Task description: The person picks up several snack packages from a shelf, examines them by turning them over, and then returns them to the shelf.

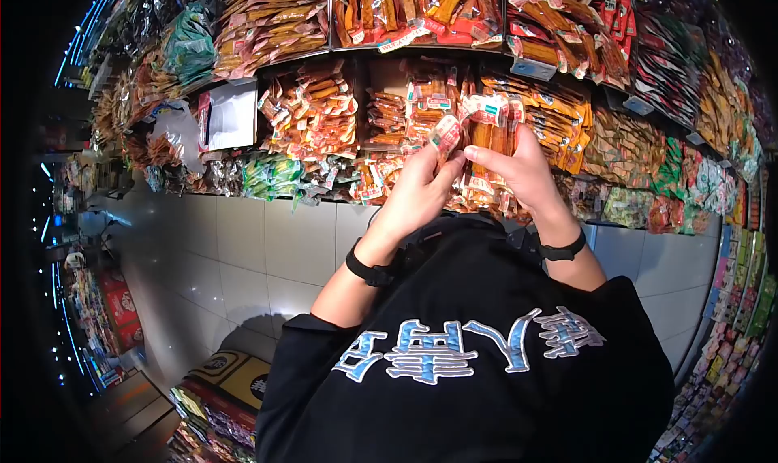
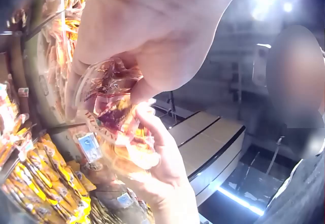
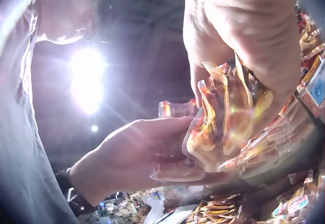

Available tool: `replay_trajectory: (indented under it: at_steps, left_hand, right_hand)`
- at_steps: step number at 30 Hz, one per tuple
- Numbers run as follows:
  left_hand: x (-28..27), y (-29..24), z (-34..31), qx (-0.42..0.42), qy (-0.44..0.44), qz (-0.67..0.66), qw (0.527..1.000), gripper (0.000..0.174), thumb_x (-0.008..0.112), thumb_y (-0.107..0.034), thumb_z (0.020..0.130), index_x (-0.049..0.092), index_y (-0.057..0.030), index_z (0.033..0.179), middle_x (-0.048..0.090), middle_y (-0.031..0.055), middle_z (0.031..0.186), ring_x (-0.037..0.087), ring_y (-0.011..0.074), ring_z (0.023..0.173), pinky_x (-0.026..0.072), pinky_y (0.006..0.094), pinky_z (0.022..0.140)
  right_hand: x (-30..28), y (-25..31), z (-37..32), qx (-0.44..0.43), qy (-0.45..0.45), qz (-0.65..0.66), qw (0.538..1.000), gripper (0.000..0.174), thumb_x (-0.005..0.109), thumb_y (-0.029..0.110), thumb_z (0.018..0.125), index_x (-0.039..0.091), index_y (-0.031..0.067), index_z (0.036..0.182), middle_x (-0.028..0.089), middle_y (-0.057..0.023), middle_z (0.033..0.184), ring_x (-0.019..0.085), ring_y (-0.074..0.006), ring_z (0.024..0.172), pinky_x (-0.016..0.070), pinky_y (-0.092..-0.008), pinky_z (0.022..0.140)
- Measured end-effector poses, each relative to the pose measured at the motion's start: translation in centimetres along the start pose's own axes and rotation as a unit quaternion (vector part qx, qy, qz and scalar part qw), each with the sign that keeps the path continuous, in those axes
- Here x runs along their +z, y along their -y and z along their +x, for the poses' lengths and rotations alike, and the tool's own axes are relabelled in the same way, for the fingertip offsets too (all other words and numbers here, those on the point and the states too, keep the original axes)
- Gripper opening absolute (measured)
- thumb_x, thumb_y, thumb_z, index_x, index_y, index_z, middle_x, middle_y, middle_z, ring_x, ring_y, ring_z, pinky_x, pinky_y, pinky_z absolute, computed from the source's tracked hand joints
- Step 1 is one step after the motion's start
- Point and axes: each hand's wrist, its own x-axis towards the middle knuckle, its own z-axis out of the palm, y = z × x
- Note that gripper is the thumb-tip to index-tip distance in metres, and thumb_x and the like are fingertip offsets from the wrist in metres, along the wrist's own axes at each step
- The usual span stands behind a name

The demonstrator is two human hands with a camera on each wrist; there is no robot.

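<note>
Over the bins of packaged snacks, both hands are close together in the head view. My left hand (image 1: 420, 194) grips a clear snack packet (image 1: 446, 134) with a red and white label between thumb and fingers. My right hand (image 1: 525, 175) holds several upright orange-brown snack packets (image 1: 489, 136) with white tops, its thumb across their front. The two thumbs nearly meet. In the right wrist view the held packets (image 3: 238, 115) stand bunched under the right palm, with the left hand (image 3: 127, 148) reaching in from the side. The left palm hides part of the packets (image 2: 114, 107) in the left wrist view.
Tiered bins of packets spread around the hands, including yellow packets (image 1: 559, 115) to the right and small orange packets (image 1: 312, 110) to the left. A white box (image 1: 231, 116) sits among them. Tiled floor (image 1: 243, 252) lies below the display's front edge.
</note>
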Motion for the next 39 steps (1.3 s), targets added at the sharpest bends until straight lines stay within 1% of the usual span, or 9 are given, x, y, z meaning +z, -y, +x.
replay_trajectory:
  at_steps: [2, 5, 11, 18, 23, 26, 29, 30, 39]
  left_hand:
    - [-0.3, 0.9, 0.2, -0.050, 0.020, -0.058, 0.997, 0.021, 0.057, -0.018, 0.098, 0.059, -0.0003, 0.108, 0.055, -0.0026, 0.074, 0.045, 0.0041, 0.063, 0.0388, 0.0244, 0.054]
    - [-0.1, -1.0, 0.0, -0.027, 0.033, -0.128, 0.991, 0.028, 0.062, -0.017, 0.097, 0.056, -0.0013, 0.119, 0.060, -0.0037, 0.088, 0.050, 0.0021, 0.073, 0.0416, 0.0208, 0.060]
    - [-1.3, -1.5, -0.1, -0.090, 0.023, -0.316, 0.944, 0.032, 0.056, -0.011, 0.098, 0.053, 0.0009, 0.128, 0.066, 0.0095, 0.114, 0.065, 0.0153, 0.099, 0.0532, 0.0316, 0.086]
    - [-1.8, -2.1, -0.3, -0.086, 0.069, -0.376, 0.920, 0.040, 0.051, -0.011, 0.097, 0.046, 0.0035, 0.134, 0.063, 0.0188, 0.120, 0.066, 0.0274, 0.105, 0.0538, 0.0401, 0.092]
    - [-2.0, -1.9, -0.3, -0.092, 0.076, -0.350, 0.929, 0.040, 0.050, -0.014, 0.098, 0.044, 0.0039, 0.134, 0.061, 0.0219, 0.125, 0.063, 0.0271, 0.112, 0.0495, 0.0418, 0.099]
    - [-0.6, -2.3, -0.4, -0.129, -0.018, -0.354, 0.926, 0.034, 0.053, -0.013, 0.097, 0.050, 0.0009, 0.128, 0.067, 0.0141, 0.105, 0.068, 0.0176, 0.087, 0.0561, 0.0320, 0.076]
    - [-1.1, -0.8, -0.3, -0.110, 0.090, -0.282, 0.949, 0.024, 0.057, -0.012, 0.096, 0.054, -0.0030, 0.119, 0.062, 0.0017, 0.081, 0.055, 0.0061, 0.057, 0.0416, 0.0219, 0.047]
    - [-0.1, -0.7, -0.3, -0.116, 0.051, -0.262, 0.957, 0.018, 0.060, -0.010, 0.095, 0.056, -0.0052, 0.112, 0.050, -0.0053, 0.070, 0.034, 0.0009, 0.045, 0.0208, 0.0210, 0.039]
    - [1.0, -0.9, -0.5, -0.112, -0.072, -0.269, 0.954, 0.021, 0.063, -0.009, 0.091, 0.061, -0.0037, 0.112, 0.067, 0.0025, 0.088, 0.057, 0.0039, 0.069, 0.0430, 0.0180, 0.056]
  right_hand:
    - [-0.3, 0.3, -0.3, 0.009, 0.005, 0.002, 1.000, 0.035, 0.069, 0.002, 0.085, 0.057, -0.0001, 0.117, 0.066, -0.0044, 0.105, 0.064, -0.0106, 0.093, 0.0520, -0.0286, 0.084]
    - [-0.7, 0.2, -0.8, 0.023, -0.002, -0.009, 1.000, 0.039, 0.069, 0.002, 0.085, 0.054, -0.0008, 0.121, 0.065, -0.0055, 0.109, 0.063, -0.0118, 0.096, 0.0516, -0.0301, 0.086]
    - [-0.9, 2.1, -1.4, 0.042, 0.016, 0.073, 0.996, 0.040, 0.067, 0.006, 0.086, 0.055, -0.0023, 0.123, 0.066, -0.0052, 0.107, 0.063, -0.0125, 0.096, 0.0500, -0.0295, 0.088]
    - [-1.1, 4.0, -1.8, 0.065, 0.062, 0.113, 0.990, 0.041, 0.065, 0.004, 0.086, 0.054, -0.0049, 0.125, 0.068, -0.0145, 0.110, 0.066, -0.0185, 0.098, 0.0513, -0.0329, 0.091]
    - [-1.6, 2.8, -1.4, 0.046, 0.048, 0.049, 0.997, 0.040, 0.069, 0.001, 0.085, 0.055, -0.0038, 0.122, 0.068, -0.0109, 0.110, 0.065, -0.0156, 0.099, 0.0511, -0.0317, 0.090]
    - [-1.4, 2.4, -1.4, 0.044, 0.032, 0.027, 0.998, 0.040, 0.071, 0.000, 0.084, 0.056, -0.0027, 0.121, 0.067, -0.0087, 0.110, 0.064, -0.0144, 0.099, 0.0509, -0.0312, 0.089]
    - [-1.3, 2.0, -1.3, 0.050, 0.027, 0.022, 0.998, 0.039, 0.071, 0.000, 0.084, 0.057, -0.0020, 0.119, 0.066, -0.0079, 0.111, 0.064, -0.0141, 0.099, 0.0510, -0.0310, 0.089]
    - [-1.3, 1.8, -1.4, 0.052, 0.026, 0.022, 0.998, 0.038, 0.071, 0.000, 0.084, 0.057, -0.0018, 0.119, 0.066, -0.0078, 0.111, 0.064, -0.0141, 0.099, 0.0510, -0.0310, 0.089]
    - [-1.9, 1.4, -1.8, 0.030, 0.022, -0.001, 0.999, 0.036, 0.073, 0.004, 0.084, 0.059, -0.0013, 0.116, 0.068, -0.0064, 0.107, 0.065, -0.0121, 0.094, 0.0523, -0.0289, 0.083]
